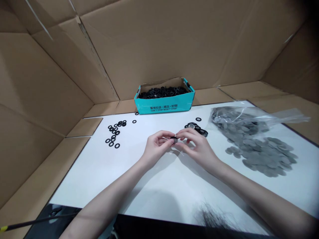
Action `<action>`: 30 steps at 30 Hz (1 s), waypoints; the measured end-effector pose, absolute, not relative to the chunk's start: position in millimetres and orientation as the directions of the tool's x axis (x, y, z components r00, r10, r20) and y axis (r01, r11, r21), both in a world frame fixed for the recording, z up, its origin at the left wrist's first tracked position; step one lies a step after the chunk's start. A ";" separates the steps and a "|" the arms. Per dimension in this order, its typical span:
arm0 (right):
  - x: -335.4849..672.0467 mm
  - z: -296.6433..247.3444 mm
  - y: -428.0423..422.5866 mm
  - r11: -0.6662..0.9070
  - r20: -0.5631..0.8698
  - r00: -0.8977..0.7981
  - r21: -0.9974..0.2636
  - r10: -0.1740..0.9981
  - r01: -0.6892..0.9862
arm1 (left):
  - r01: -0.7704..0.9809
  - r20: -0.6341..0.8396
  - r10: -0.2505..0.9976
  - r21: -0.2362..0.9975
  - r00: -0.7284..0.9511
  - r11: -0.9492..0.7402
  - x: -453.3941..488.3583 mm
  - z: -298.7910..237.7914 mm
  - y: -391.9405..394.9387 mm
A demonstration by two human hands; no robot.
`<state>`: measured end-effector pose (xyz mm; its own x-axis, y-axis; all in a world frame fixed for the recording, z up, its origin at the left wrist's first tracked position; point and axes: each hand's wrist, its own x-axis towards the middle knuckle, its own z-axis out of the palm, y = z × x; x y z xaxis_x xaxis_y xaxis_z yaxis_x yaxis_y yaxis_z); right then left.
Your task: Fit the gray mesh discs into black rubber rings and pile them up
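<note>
Between my two hands, over the middle of the white board, is a small black ring with a grey disc (175,140) in it. My left hand (159,143) pinches its left side between thumb and fingers. On the other side, my right hand (193,142) has its thumb and fingertips closed on the ring's edge. Just behind my right hand lies a small pile of black rings with grey discs (203,132). Loose black rings (117,145) are scattered to the left of my left hand.
A teal cardboard box (164,106) full of black rings stands at the back. On the right, grey mesh-like discs (270,157) spill from a clear plastic bag (239,116). Cardboard walls (161,43) surround the white board (99,179). A dark cable (37,221) crosses the lower left.
</note>
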<state>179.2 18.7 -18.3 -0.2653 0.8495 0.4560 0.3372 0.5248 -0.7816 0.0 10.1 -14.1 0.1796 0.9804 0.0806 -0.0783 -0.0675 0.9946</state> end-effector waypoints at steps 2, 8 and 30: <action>179.5 -17.4 18.7 0.527 0.461 -0.259 -0.782 0.849 0.333 | -0.055 0.103 0.978 0.994 0.180 -0.095 -0.4 -15.2 10.7; 178.4 -13.8 17.0 0.523 0.464 -0.246 -0.785 0.851 0.330 | 0.065 0.187 0.968 0.978 0.170 -0.200 -2.3 -13.6 12.0; 177.8 -18.6 18.0 0.563 0.477 -0.302 -0.741 0.825 0.367 | 0.082 0.249 0.944 0.959 0.215 -0.271 -1.0 -10.3 9.3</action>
